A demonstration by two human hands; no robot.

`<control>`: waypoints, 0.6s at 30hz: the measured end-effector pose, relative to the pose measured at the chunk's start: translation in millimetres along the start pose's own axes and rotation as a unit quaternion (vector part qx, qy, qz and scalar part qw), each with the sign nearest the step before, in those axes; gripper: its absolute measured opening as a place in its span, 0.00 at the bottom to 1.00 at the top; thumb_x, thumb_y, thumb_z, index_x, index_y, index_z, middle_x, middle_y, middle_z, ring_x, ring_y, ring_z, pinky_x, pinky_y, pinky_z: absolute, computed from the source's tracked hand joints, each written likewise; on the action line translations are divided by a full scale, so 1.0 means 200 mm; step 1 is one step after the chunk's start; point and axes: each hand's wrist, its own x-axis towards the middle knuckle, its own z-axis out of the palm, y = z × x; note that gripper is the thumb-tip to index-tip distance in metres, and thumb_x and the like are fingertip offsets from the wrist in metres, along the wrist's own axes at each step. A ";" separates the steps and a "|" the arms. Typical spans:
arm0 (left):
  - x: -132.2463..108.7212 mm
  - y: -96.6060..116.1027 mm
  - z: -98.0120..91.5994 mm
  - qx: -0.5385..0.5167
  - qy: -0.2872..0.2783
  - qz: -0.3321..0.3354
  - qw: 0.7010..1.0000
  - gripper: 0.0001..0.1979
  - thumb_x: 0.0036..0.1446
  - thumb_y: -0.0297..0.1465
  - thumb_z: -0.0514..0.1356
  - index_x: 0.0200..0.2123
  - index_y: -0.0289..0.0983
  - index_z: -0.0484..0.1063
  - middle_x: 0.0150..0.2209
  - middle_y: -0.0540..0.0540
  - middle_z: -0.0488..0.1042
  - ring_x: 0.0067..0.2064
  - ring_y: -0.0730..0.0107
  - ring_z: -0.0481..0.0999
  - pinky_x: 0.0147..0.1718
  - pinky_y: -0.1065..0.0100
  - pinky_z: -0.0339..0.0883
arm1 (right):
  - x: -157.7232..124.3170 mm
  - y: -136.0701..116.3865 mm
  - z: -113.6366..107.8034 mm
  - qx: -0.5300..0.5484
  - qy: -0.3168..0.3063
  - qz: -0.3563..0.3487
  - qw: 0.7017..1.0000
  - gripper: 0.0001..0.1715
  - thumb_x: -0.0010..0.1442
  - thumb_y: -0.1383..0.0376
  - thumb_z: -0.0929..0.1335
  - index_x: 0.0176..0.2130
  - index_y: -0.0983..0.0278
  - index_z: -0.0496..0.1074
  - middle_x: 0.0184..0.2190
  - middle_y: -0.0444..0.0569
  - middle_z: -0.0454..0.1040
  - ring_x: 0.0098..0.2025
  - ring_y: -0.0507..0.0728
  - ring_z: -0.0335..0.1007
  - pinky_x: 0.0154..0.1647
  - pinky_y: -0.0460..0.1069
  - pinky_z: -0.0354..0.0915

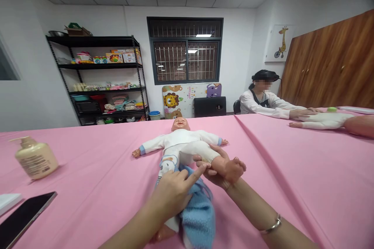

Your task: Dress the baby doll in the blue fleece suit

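The doll (181, 142) lies on its back in the middle of the pink table (102, 179), head away from the person and arms thrown out to its sides, so its legs point at the two hands; it wears a white suit. The right hand (216, 177) is closed round the lower part of one doll leg, palm beneath and fingers over the top, with the bare foot (235, 167) sticking out past the grip; held so, the leg sits lifted off the cloth, which seems to keep it free and steady. A bracelet (271, 225) circles that wrist. The left hand (172, 190) rests on the blue knit (198, 210) that covers the doll's other leg, nearer the person than the doll's trunk; its fingers are curled loosely and the forefinger is stretched out to touch the held leg; whether the curled fingers pinch the knit is hidden beneath the hand.

Well to the left of the doll stands a pump bottle (36, 158), and nearer the person on that side lies a dark phone (23, 214); both sit clear of the hands. Far to the right of the doll another person (263, 101) sits with hands on a second doll (321, 120). Behind the doll, against the wall, is a black shelf (102, 78) of toys.
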 end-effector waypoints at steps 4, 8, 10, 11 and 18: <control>-0.01 0.00 0.01 0.023 0.019 0.014 0.999 0.47 0.45 0.37 0.61 0.62 0.49 0.34 0.30 0.52 0.66 0.29 0.73 0.67 0.27 0.71 0.61 | -0.01 0.00 0.02 0.044 -0.004 -0.047 0.998 0.47 0.29 0.31 0.59 0.33 0.67 0.58 0.34 0.49 0.57 0.28 0.37 0.44 0.21 0.33 0.36; -0.01 0.00 0.01 0.021 0.043 0.018 0.999 0.47 0.46 0.36 0.61 0.62 0.46 0.35 0.30 0.52 0.66 0.29 0.76 0.66 0.26 0.73 0.59 | 0.00 0.03 0.00 0.058 -0.076 -0.081 0.992 0.52 0.21 0.31 0.61 0.34 0.68 0.60 0.32 0.48 0.57 0.28 0.37 0.45 0.21 0.33 0.41; -0.01 0.00 0.00 0.024 0.059 0.018 0.998 0.45 0.46 0.34 0.60 0.62 0.46 0.36 0.29 0.53 0.66 0.28 0.77 0.66 0.26 0.74 0.58 | 0.00 0.05 -0.02 0.068 -0.106 -0.085 0.988 0.50 0.23 0.34 0.64 0.35 0.68 0.61 0.30 0.47 0.57 0.28 0.37 0.46 0.21 0.33 0.40; -0.01 0.00 0.00 0.026 0.070 0.021 0.997 0.44 0.46 0.34 0.60 0.62 0.46 0.38 0.28 0.53 0.65 0.28 0.77 0.65 0.26 0.74 0.57 | 0.00 0.05 -0.02 0.076 -0.118 -0.085 0.986 0.49 0.23 0.35 0.65 0.36 0.67 0.61 0.30 0.47 0.57 0.28 0.37 0.46 0.21 0.33 0.40; 0.00 0.01 -0.03 -0.026 0.228 0.113 0.967 0.22 0.54 0.26 0.52 0.53 0.41 0.59 0.24 0.52 0.62 0.26 0.81 0.60 0.26 0.76 0.53 | -0.02 -0.02 0.02 0.109 -0.079 -0.025 0.991 0.37 0.34 0.40 0.66 0.34 0.66 0.60 0.32 0.47 0.62 0.26 0.37 0.47 0.20 0.33 0.41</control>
